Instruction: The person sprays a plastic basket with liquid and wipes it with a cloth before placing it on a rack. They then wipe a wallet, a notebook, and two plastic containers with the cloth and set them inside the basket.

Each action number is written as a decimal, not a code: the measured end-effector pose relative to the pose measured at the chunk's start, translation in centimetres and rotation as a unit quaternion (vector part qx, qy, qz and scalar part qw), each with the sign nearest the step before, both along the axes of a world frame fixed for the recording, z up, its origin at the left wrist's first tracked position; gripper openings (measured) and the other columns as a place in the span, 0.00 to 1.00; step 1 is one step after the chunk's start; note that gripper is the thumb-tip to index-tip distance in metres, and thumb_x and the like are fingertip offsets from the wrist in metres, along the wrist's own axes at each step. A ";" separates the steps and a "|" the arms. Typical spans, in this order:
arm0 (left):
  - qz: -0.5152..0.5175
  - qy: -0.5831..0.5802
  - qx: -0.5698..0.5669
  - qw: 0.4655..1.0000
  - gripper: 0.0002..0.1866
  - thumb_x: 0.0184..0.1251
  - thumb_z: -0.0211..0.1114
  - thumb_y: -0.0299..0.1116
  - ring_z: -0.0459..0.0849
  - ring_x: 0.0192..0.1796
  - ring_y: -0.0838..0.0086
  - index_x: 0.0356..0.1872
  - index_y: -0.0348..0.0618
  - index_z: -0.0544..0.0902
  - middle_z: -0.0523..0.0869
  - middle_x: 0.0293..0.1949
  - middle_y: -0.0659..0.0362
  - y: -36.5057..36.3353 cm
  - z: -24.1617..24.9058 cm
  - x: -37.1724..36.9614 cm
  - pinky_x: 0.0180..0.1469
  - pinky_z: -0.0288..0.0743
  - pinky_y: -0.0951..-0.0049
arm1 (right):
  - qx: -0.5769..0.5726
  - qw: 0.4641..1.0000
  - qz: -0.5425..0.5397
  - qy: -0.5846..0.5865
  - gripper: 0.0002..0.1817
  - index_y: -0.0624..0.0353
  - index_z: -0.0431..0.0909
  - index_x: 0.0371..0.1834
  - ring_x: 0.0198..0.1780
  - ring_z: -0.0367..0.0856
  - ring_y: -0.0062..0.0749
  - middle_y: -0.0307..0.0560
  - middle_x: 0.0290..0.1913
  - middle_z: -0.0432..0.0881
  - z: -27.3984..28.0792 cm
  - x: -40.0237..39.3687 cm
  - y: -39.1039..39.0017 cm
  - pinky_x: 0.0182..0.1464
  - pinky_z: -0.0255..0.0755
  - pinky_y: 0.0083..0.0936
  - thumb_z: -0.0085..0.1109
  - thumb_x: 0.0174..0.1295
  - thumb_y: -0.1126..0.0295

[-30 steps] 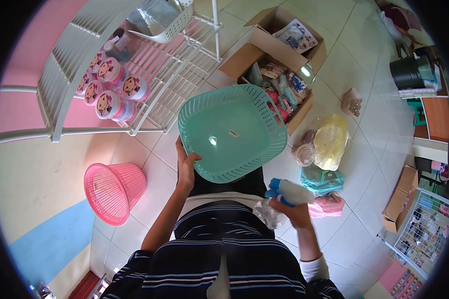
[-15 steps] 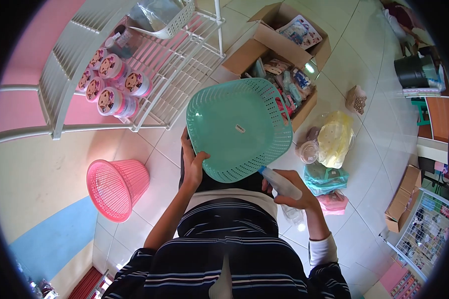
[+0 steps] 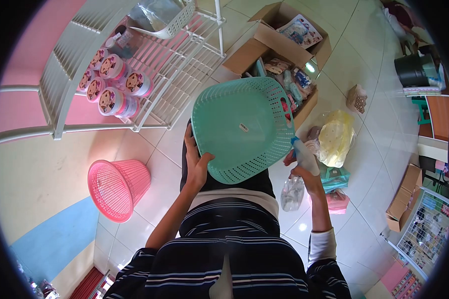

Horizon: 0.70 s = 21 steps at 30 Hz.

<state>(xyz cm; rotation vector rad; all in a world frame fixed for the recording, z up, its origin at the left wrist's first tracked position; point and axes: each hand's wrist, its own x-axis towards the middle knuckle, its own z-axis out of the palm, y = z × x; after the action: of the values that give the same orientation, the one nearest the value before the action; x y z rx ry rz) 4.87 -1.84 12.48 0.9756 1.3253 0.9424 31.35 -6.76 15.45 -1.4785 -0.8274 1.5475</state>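
Note:
In the head view a green plastic basket (image 3: 234,112) is held tilted before my body, its inner floor facing me and a small white barcode label on it. My left hand (image 3: 196,168) grips its lower left rim, thumb over the inside, fingers behind. Just off the basket's right side, my right hand (image 3: 309,180) is closed around the neck of a spray bottle (image 3: 292,193) with a clear body. Its white head has a blue nozzle that points up and left, close to the basket's rim.
A white wire rack (image 3: 174,65) at upper left carries several pink-lidded jars (image 3: 111,99) and a white basket (image 3: 177,22). A pink wastebasket (image 3: 119,187) stands left. Ahead are open cardboard boxes (image 3: 244,55); yellow (image 3: 336,139) and teal (image 3: 335,177) plastic bags lie right.
My right hand has moved up and right with the spray bottle, from the basket's lower edge to its right side. The basket has shifted slightly right with my left hand.

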 end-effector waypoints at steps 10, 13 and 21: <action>-0.005 -0.001 0.002 1.000 0.46 0.34 0.52 0.28 0.59 0.61 0.58 0.65 0.42 0.48 0.60 0.59 0.46 0.0 -0.2 -0.1 0.62 0.54 0.65 | -0.003 0.995 0.091 0.030 0.20 0.64 0.72 0.38 0.34 0.71 0.25 0.42 0.31 0.74 1.3 -1.4 -0.2 0.33 0.69 0.20 0.54 0.35 0.75; -0.003 0.005 0.011 1.000 0.46 0.34 0.52 0.28 0.60 0.61 0.58 0.65 0.42 0.48 0.60 0.59 0.46 0.0 0.0 0.0 0.62 0.54 0.64 | 0.019 0.977 0.209 0.033 0.23 0.64 0.72 0.43 0.38 0.70 0.26 0.42 0.35 0.74 1.0 -1.7 -0.3 0.37 0.69 0.22 0.54 0.36 0.74; -0.006 0.002 0.028 1.000 0.46 0.36 0.51 0.26 0.64 0.57 0.59 0.66 0.41 0.46 0.63 0.55 0.45 0.0 -0.1 -0.1 0.57 0.60 0.67 | -0.018 0.966 0.256 -0.006 0.11 0.63 0.72 0.28 0.30 0.71 0.22 0.39 0.26 0.73 1.6 -2.2 -1.1 0.32 0.65 0.19 0.53 0.37 0.74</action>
<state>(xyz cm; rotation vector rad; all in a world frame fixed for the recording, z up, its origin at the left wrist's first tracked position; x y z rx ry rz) 4.78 -1.80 12.39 1.0291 1.3007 0.9731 29.14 -7.83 17.04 -1.3621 -1.2655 1.9343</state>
